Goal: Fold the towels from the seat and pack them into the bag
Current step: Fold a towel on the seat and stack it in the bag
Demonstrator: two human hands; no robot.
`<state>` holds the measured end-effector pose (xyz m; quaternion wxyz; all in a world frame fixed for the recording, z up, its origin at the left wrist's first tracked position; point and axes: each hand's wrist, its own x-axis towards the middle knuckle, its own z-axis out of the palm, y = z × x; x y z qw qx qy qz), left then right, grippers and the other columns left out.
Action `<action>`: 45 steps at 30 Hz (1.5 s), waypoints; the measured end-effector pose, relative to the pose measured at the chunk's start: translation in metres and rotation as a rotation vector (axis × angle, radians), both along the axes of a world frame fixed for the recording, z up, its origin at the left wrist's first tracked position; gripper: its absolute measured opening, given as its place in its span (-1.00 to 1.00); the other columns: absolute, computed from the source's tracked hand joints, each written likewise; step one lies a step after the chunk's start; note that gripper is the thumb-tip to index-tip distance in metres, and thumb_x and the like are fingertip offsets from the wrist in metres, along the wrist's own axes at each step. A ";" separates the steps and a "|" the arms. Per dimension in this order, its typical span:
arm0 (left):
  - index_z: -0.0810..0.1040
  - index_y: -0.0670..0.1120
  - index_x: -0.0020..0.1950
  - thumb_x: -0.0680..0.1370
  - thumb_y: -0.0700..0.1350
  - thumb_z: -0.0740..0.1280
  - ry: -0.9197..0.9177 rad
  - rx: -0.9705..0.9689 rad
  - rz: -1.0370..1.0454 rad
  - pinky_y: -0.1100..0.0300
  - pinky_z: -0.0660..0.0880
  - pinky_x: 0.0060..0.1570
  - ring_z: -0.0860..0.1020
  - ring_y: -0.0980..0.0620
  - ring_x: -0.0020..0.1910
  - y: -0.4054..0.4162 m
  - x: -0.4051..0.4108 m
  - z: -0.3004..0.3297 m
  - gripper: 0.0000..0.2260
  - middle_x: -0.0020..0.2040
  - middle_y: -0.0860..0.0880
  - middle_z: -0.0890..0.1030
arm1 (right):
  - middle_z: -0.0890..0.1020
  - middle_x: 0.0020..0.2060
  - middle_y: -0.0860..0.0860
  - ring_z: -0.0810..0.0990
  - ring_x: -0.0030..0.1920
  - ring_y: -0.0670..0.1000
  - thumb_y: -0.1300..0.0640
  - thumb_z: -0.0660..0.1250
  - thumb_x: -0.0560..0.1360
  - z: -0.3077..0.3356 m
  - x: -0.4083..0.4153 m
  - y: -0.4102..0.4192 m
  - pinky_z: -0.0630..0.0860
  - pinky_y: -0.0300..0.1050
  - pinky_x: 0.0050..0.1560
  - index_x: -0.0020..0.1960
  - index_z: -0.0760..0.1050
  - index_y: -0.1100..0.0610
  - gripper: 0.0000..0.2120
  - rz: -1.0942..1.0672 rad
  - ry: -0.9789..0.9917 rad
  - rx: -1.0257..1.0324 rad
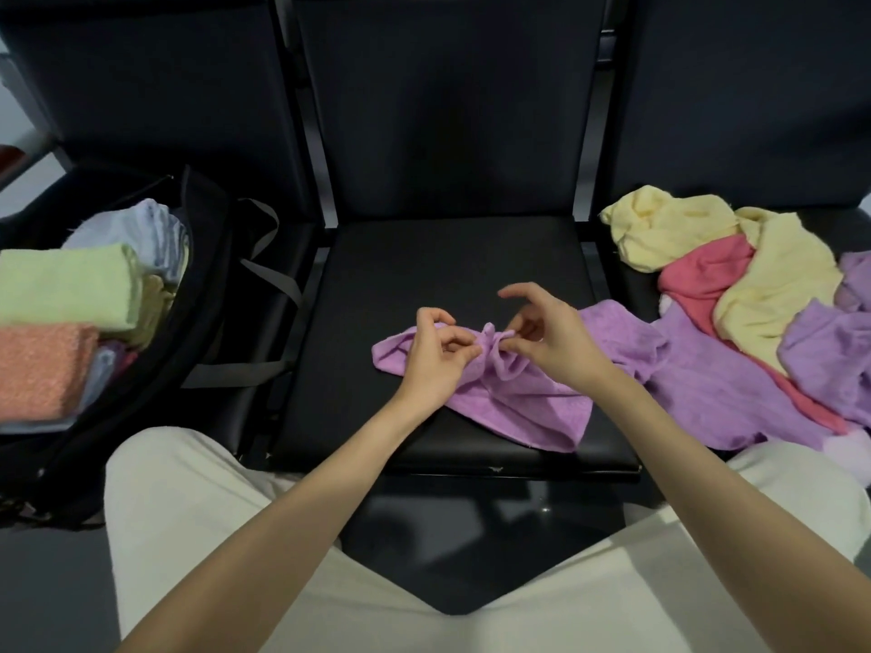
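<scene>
A crumpled purple towel (513, 407) lies on the middle black seat (424, 275). My left hand (436, 360) pinches its bunched upper edge from the left. My right hand (549, 337) pinches the same bunched fold from the right, its index finger raised and curled. The two hands are close together, almost touching. An open black bag (207, 256) sits on the left seat and holds folded towels: a green one (66, 282), a pink one (42, 365) and a pale blue one (136, 228).
A loose pile lies on the right seat: yellow towels (773, 285), a pink-red towel (702, 271) and more purple towels (707, 384). Grey bag straps (273, 275) hang over the gap between the seats. My knees in white trousers (179, 487) are at the seat's front edge.
</scene>
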<state>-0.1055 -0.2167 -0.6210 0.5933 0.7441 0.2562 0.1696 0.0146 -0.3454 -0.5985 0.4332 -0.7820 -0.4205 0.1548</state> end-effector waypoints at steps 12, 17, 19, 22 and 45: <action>0.29 -0.11 0.13 0.46 -0.33 0.45 0.003 0.001 -0.050 0.36 0.52 -0.14 0.59 0.22 -0.26 0.007 -0.008 -0.008 -0.59 -0.21 -0.05 0.60 | 0.65 -0.27 0.08 0.61 -0.29 -0.04 0.36 0.42 0.40 -0.001 0.010 0.005 0.56 -0.26 -0.27 -0.14 0.59 0.15 -0.87 -0.041 0.073 -0.048; 0.59 -0.14 -0.09 0.44 -0.25 0.49 0.054 0.225 0.032 0.35 0.52 -0.18 0.56 0.26 -0.25 0.024 -0.023 -0.026 -0.88 -0.21 0.07 0.60 | 0.60 -0.37 -0.04 0.59 -0.38 -0.07 0.36 0.41 0.42 0.002 0.014 0.002 0.56 -0.24 -0.28 -0.23 0.56 -0.01 -0.74 -0.304 0.165 0.188; 0.59 -0.14 -0.11 0.44 -0.25 0.49 0.099 0.251 0.130 0.25 0.56 -0.17 0.58 0.20 -0.23 0.026 -0.028 -0.035 -0.89 -0.21 0.06 0.61 | 0.61 -0.38 0.01 0.60 -0.41 -0.07 0.37 0.39 0.44 -0.001 0.014 -0.001 0.59 -0.20 -0.28 -0.22 0.57 0.06 -0.78 -0.388 0.231 0.223; 0.47 -0.07 -0.04 0.40 -0.10 0.53 0.266 0.245 0.286 0.11 0.56 -0.10 0.58 0.03 -0.10 0.014 -0.037 -0.045 -0.73 -0.07 -0.01 0.59 | 0.60 -0.40 0.06 0.60 -0.46 -0.13 0.37 0.36 0.47 -0.005 0.012 -0.006 0.58 -0.25 -0.31 -0.17 0.56 0.21 -0.90 -0.478 0.312 0.258; 0.49 -0.15 -0.12 0.53 -0.17 0.35 0.412 0.259 0.348 0.13 0.44 -0.10 0.59 -0.15 -0.04 -0.014 -0.019 -0.023 -0.92 -0.07 -0.16 0.63 | 0.55 -0.35 0.07 0.58 -0.47 -0.20 0.37 0.31 0.50 0.001 0.011 -0.032 0.50 -0.36 -0.35 -0.09 0.52 0.27 -0.95 -0.752 0.438 0.514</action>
